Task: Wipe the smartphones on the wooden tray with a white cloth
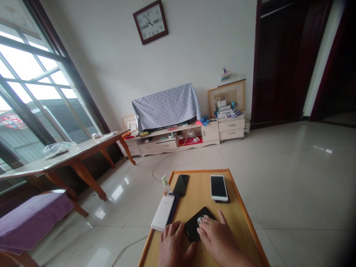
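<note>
A black phone (194, 224) lies on the small wooden table (239, 218) close to me. My left hand (174, 246) rests flat beside its left edge, fingers spread, thumb touching the phone. My right hand (218, 239) lies over the phone's right side, fingertips pressing a small white pad (199, 220) against its surface. A white phone (162, 212) lies back up at the table's left edge, overhanging a dark blue phone (174, 205). Further back lie another black phone (181, 185) and a white-framed phone (218, 187) face up.
A small spray bottle (165, 184) stands at the table's far left corner. A long wooden table (69, 155) runs along the window at left, a purple-covered seat (30, 218) below it. A covered television (167, 107) sits on a low cabinet (183, 139). A cable (158, 167) crosses the tiled floor.
</note>
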`<state>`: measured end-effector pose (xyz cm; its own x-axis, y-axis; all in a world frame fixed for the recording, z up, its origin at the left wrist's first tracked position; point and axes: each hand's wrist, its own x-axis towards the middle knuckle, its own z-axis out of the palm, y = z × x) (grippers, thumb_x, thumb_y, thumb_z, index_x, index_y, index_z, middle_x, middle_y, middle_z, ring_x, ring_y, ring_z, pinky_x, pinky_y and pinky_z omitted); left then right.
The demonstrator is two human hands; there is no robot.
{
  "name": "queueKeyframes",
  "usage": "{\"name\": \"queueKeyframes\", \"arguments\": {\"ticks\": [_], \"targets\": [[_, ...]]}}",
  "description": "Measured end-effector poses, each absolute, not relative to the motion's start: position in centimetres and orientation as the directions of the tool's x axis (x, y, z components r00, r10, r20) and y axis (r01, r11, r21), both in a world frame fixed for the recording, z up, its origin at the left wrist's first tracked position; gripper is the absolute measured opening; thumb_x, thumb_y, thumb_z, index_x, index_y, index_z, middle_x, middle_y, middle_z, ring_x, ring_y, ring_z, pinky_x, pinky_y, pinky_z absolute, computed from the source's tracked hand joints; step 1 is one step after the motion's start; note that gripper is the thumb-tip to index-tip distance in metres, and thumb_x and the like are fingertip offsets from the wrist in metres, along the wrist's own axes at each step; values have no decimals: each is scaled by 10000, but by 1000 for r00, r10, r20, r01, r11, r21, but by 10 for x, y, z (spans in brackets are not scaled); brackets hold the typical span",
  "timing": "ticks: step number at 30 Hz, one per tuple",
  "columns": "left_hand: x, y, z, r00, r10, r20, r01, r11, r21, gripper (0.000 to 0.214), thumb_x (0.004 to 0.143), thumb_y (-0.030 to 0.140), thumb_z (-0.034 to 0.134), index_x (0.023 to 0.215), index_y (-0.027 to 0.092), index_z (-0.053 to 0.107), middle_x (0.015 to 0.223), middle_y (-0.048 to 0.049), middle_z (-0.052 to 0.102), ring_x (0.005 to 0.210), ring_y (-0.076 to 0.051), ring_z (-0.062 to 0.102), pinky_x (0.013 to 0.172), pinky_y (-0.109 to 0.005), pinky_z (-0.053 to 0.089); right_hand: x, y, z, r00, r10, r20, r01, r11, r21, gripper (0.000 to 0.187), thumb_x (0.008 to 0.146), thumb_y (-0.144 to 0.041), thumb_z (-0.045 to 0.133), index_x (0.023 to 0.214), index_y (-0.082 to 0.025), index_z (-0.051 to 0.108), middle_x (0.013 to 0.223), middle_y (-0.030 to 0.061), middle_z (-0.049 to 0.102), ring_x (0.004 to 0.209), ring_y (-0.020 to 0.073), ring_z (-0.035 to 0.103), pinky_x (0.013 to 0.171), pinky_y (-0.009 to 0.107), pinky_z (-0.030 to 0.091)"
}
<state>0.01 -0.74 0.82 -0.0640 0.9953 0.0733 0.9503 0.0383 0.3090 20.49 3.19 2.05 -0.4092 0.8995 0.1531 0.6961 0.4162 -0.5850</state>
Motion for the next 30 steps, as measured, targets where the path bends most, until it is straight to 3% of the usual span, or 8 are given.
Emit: {"name": "queueKeyframes", "arguments": {"ticks": [5, 8, 11, 15, 21, 30], "targets": [[-1, -6, 6, -71, 994, 88, 950, 40, 311, 657, 713, 517, 657, 1336, 314, 613, 1410, -32, 586, 1317, -290, 471, 1111, -419, 345, 202, 37, 13, -440, 892, 102, 722, 419, -550, 449, 975, -417, 441, 1380, -303, 596, 1501, 73, 508, 1426, 302, 410, 1193, 626, -10], [-1, -6, 5, -70, 993, 93, 952, 38, 304, 656, 705, 503, 665, 1333, 320, 612, 1407, -28, 589, 1316, -291, 470, 1107, -419, 347, 202, 38, 14, -434, 892, 124, 717, 426, -552, 422, 982, -405, 433, 1340, -303, 631, 1449, 74, 566, 1385, 296, 469, 1196, 620, -20], [-2, -6, 4, -63, 993, 95, 952, 31, 304, 661, 701, 503, 671, 1334, 321, 611, 1405, -30, 589, 1316, -293, 467, 1108, -421, 346, 203, 37, 15, -413, 899, 146, 711, 419, -565, 408, 998, -382, 390, 1257, -289, 691, 1359, 70, 647, 1313, 263, 548, 1209, 543, 125], [-1, -7, 5, -60, 993, 97, 948, 26, 316, 653, 710, 500, 666, 1335, 320, 611, 1404, -28, 587, 1318, -285, 464, 1111, -415, 345, 204, 37, 12, -414, 897, 152, 714, 424, -557, 437, 1003, -380, 361, 1252, -257, 699, 1352, 73, 653, 1315, 239, 545, 1137, 435, 309], [1, -7, 10, -74, 994, 74, 948, 48, 314, 657, 716, 504, 651, 1340, 302, 612, 1419, -48, 579, 1328, -297, 457, 1120, -427, 337, 202, 39, 4, -448, 885, 128, 728, 444, -522, 467, 977, -427, 414, 1370, -270, 611, 1497, 61, 517, 1424, 272, 416, 1167, 491, 246], [-1, -6, 6, -67, 995, 76, 949, 40, 314, 659, 714, 501, 655, 1343, 309, 607, 1422, -44, 577, 1329, -296, 462, 1121, -426, 339, 204, 37, 13, -427, 893, 142, 722, 431, -541, 444, 992, -405, 373, 1275, -263, 684, 1377, 81, 633, 1341, 255, 522, 1092, 424, 343]]}}
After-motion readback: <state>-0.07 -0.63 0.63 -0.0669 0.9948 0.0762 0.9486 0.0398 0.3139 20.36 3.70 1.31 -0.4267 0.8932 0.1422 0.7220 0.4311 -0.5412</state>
